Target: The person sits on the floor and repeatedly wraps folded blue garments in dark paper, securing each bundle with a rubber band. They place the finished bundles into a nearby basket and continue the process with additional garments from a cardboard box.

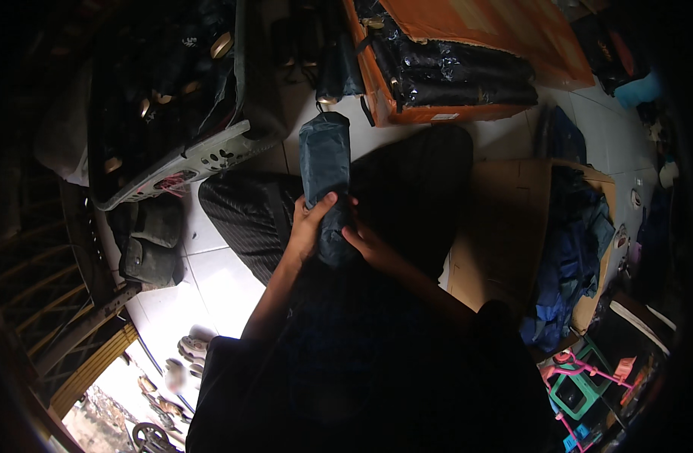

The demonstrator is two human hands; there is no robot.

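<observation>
A long blue-grey fabric pouch (325,155), with a small loop at its far end, stands out over my lap. My left hand (307,226) is closed round its left side near the lower end, thumb lying across the front. On the opposite side my right hand (360,232) grips the same pouch, its fingers partly hidden behind the fabric. What the pouch contains cannot be seen. Just beyond its far end lie similar dark pouches (340,72) on the tiled floor.
An orange box (437,115) holding black plastic-wrapped bundles stands ahead. At the left is a grey plastic crate (203,160) of dark items, with dark bags (151,241) beside it. A cardboard box (501,226) with blue fabric (569,260) sits right, near a green stool (580,389).
</observation>
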